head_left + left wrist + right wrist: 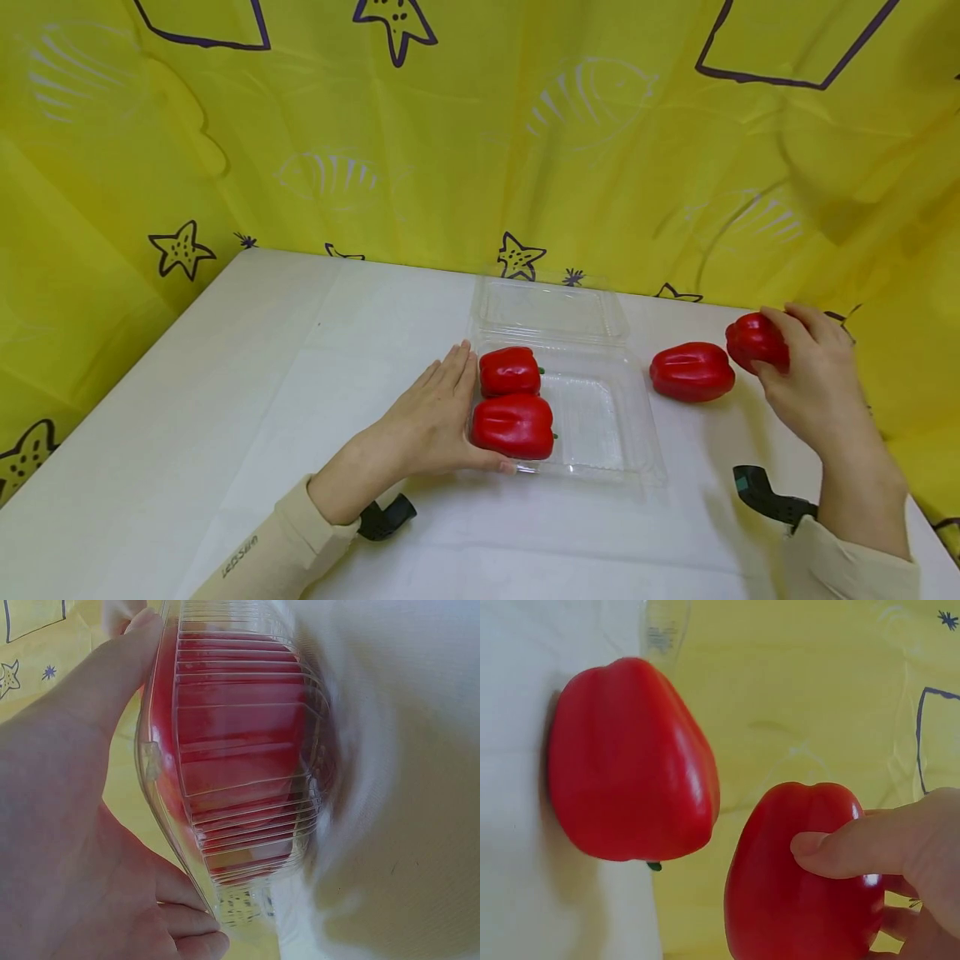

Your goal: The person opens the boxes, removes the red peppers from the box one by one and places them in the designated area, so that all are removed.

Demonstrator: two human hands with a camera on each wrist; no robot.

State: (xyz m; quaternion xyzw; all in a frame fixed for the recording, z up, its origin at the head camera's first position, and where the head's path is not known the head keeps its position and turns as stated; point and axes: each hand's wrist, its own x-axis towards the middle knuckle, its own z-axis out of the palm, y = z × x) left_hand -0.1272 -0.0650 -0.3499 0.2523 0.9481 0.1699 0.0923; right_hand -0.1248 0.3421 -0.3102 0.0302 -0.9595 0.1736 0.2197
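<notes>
My right hand (813, 379) holds a red bell pepper (753, 342) at the right of the white table, the thumb on one side and the fingers on the other. In the right wrist view that bell pepper (802, 877) appears raised off the table. Another red bell pepper (692, 372) lies on the table just left of it. Inside an open clear plastic clamshell box (600, 417), two red bell peppers (513, 427) lie along the left side. Against the box's left rim and near corner rests my left hand (431, 412), its fingers straight and thumb spread along the front edge.
The box's clear lid (551, 310) lies folded back toward the yellow patterned curtain (450, 167) behind the table. Dark curved devices (386, 517) stick out at both wrists. White cloth (300, 417) covers the table.
</notes>
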